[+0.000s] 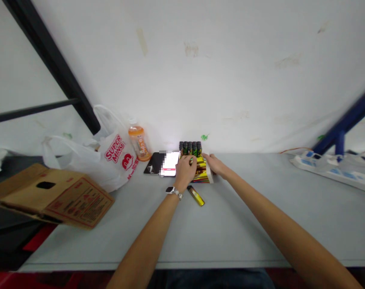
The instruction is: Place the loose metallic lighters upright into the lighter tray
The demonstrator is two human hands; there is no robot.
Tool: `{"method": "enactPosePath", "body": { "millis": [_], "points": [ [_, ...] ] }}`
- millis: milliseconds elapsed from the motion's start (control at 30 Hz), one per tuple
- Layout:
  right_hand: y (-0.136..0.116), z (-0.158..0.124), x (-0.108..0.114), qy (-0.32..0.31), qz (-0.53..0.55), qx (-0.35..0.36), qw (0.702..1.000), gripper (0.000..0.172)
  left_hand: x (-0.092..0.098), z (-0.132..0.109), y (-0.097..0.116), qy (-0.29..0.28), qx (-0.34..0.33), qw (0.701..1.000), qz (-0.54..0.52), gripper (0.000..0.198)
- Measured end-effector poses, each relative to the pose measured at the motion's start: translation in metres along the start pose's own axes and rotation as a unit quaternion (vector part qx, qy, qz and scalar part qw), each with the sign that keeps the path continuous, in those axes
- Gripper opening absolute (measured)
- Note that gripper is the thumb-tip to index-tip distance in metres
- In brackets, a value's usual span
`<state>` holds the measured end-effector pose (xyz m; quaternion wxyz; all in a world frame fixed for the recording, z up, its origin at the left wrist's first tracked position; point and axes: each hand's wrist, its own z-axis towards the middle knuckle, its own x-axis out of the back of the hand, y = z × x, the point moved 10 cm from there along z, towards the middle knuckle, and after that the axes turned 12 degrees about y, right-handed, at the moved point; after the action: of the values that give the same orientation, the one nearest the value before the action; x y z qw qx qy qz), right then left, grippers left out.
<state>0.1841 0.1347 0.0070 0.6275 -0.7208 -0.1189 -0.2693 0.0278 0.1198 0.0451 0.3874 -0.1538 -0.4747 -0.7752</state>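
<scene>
My left hand (186, 167), with a watch (170, 190) on its wrist, is over an open box (211, 175) on the table. Its fingers are pinched around a small dark-and-green end, apparently of a lighter (191, 161). Shiny gold lighters (202, 165) lie in the box, and rows of black-topped ones (190, 147) stand at its back. Against the box's right side, my right hand (215, 163) grips the edge, fingers partly hidden. One loose gold lighter (196, 196) lies on the table in front of the box.
Left of the box lie a bright-screened phone (170, 162) and a dark flat device (153, 163). Behind them stands an orange drink bottle (139, 141) beside a white plastic bag (113, 160). An open cardboard box (58, 192) sits at left, a power strip (333, 173) at right.
</scene>
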Motion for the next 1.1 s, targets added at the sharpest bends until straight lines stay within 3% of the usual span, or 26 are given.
{"method": "enactPosePath", "body": {
  "millis": [200,600,1100],
  "points": [
    [0.008,-0.009,0.007,-0.011,0.003,-0.055,0.998,0.066,0.001,-0.002,-0.002,0.003,0.012,1.000,0.006,0.030],
    [0.010,-0.006,0.027,0.009,0.011,-0.013,1.000,0.065,-0.003,-0.007,0.005,-0.006,-0.020,0.998,0.057,0.043],
    [0.006,-0.007,0.044,0.020,-0.057,-0.004,0.998,0.064,-0.001,-0.017,0.024,0.030,-0.085,0.991,0.096,0.034]
  ]
}}
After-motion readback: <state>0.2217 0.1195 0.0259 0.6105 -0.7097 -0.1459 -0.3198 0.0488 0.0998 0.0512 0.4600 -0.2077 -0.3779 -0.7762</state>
